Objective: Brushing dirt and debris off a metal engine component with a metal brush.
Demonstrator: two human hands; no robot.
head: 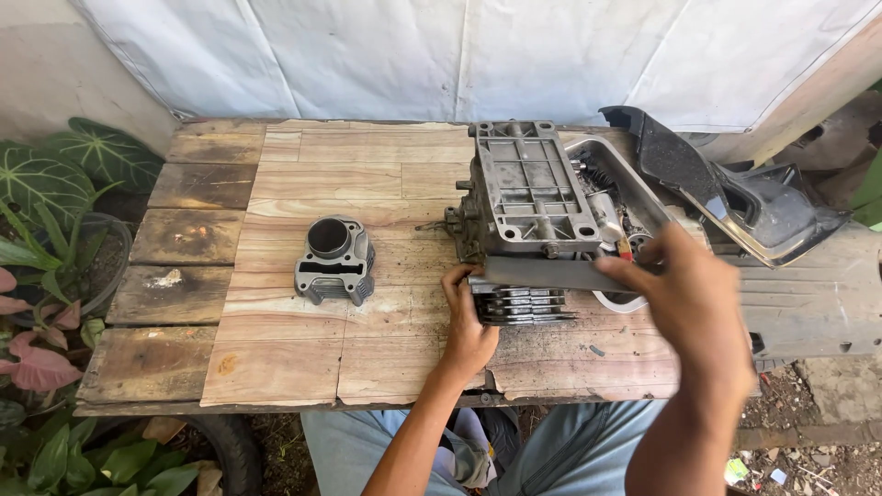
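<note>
Soft even daylight, faint shadows, right hand [694,303] slightly blurred

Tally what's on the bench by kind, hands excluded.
Grey metal engine parts: 2 — cylinder block, finned head assembly steadied by the left hand.
Flat metal strip: 1, held by the right hand.
Metal tray: 1.
Black plastic cover: 1.
Total: 5

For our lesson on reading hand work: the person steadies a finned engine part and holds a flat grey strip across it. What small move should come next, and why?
Probably draw the strip slowly along the finned part's front edge. The right hand holds the strip flat across that edge, and the left hand already braces the part from below, so it looks steady enough for a stroke.
</note>
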